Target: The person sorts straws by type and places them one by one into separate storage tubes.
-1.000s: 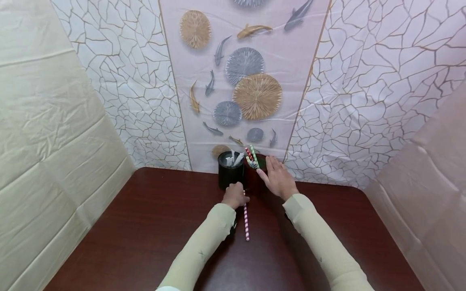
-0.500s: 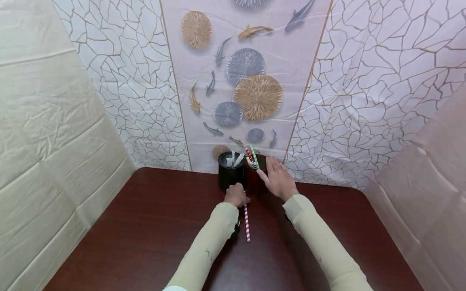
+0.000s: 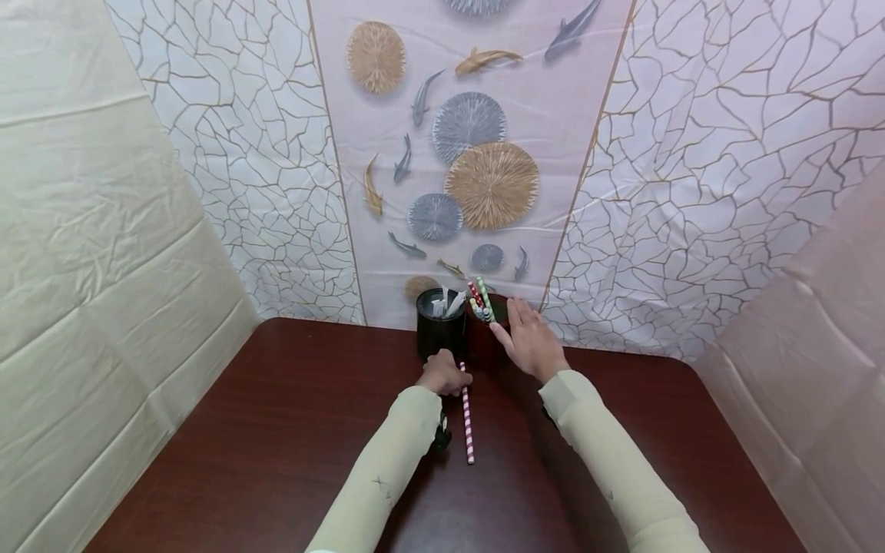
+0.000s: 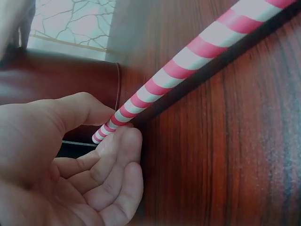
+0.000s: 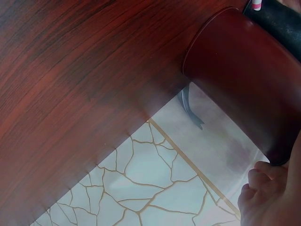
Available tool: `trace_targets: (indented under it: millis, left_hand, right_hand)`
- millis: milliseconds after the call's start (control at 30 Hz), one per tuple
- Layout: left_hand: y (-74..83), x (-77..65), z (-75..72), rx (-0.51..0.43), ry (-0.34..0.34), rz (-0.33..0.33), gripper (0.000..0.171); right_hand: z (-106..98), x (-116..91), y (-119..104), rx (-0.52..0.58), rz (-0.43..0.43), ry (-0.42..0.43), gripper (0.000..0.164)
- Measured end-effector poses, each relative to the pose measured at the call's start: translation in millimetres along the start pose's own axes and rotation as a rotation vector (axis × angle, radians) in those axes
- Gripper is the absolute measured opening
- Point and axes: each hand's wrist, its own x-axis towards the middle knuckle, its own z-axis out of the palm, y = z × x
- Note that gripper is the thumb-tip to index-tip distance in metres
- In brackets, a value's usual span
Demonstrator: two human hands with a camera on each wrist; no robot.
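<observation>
Between thumb and forefinger, my left hand (image 3: 444,373) pinches a pink-and-white striped paper straw (image 3: 467,430) close to its far end. The left wrist view shows this straw (image 4: 174,70) running up to the right above the wood, the other fingers loosely bent below it. My right hand (image 3: 534,343) lies along the right side of a dark red cup (image 3: 484,352) at its rim, fingers extended and thumb at the near side. Several patterned straws (image 3: 478,298) stand in that cup. Part of the cup (image 5: 244,66) fills the upper right of the right wrist view.
A black cup (image 3: 439,332) holding white paper-wrapped pieces (image 3: 449,304) stands directly left of the red cup. Both are at the back of the dark wood table (image 3: 311,430), close to the patterned cloth wall (image 3: 387,269). Pale cloth hangs at both sides.
The straw has shifted slightly toward the near edge, and its far tip now shows past my left hand. That hand has moved a little nearer. My right hand stays at the red cup.
</observation>
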Motion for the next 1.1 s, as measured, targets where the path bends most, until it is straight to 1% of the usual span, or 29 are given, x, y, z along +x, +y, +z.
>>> trace_targets:
  millis: [67, 100, 133, 233, 300, 333, 467, 600, 667, 833, 1000, 1100]
  left_hand:
    - [3.6, -10.5, -6.8, -0.037, -0.021, -0.015, 0.023]
    - [2.5, -13.1, -7.1, -0.047, -0.013, -0.004, 0.022]
    - [3.5, -18.6, -9.2, -0.063, -0.014, 0.001, 0.021]
    - [9.4, -44.8, -19.1, -0.123, -0.006, 0.024, 0.02]
    - [8.8, -54.5, -21.0, -0.142, 0.01, 0.052, 0.018]
    - [9.9, -60.3, -23.2, -0.159, 0.008, 0.053, 0.017]
    - [5.3, -65.1, -24.4, -0.187, 0.018, 0.079, 0.017]
    - [-0.2, -63.0, -27.5, -0.22, 0.027, 0.093, 0.021]
    - [-2.2, -64.7, -31.0, -0.24, 0.036, 0.101, 0.023]
    - [-5.0, -76.8, -41.9, -0.282, 0.067, 0.148, 0.02]
    - [-8.9, -84.4, -51.1, -0.275, 0.097, 0.199, 0.017]
    - [-8.9, -89.6, -57.4, -0.28, 0.117, 0.212, 0.016]
  right_hand:
    - [1, 0, 0, -0.002, -0.001, 0.001, 0.081]
    - [1, 0, 0, -0.002, 0.0, 0.001, 0.081]
    - [1, 0, 0, -0.002, 0.001, 0.002, 0.081]
    - [0, 0, -1, 0.004, 0.0, 0.002, 0.081]
    - [-1, -1, -1, 0.006, 0.002, -0.001, 0.082]
    - [-1, -1, -1, 0.006, 0.003, -0.002, 0.082]
    - [0, -1, -1, -0.001, 0.005, 0.001, 0.081]
    - [0, 0, -1, 0.0, 0.003, 0.007, 0.081]
    - [0, 0, -2, 0.005, 0.006, 0.005, 0.081]
    - [-2, 0, -3, 0.003, 0.015, -0.01, 0.082]
    - [-3, -1, -4, 0.002, 0.012, -0.006, 0.081]
    - [-2, -1, -4, 0.006, 0.005, -0.004, 0.081]
